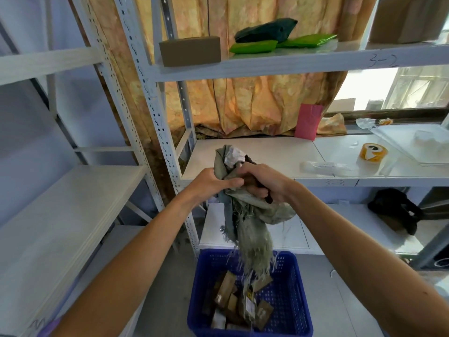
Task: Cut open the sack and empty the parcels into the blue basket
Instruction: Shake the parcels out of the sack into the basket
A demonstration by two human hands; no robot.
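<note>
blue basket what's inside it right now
Several brown cardboard parcels lie piled in the blue basket. The frayed open end of the sack hangs over the pile and hides part of it; anything under the top parcels cannot be seen.

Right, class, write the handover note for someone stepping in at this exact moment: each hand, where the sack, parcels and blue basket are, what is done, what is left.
Left hand: grips the bunched upper end of the sack.
Right hand: grips the same bunch, a dark object also in its grip.
Sack hangs frayed end down over the blue basket; parcels lie in the basket.
Done: sack cut open, parcels tipped out.
Left: check the sack is empty, which cannot be seen here.
</note>
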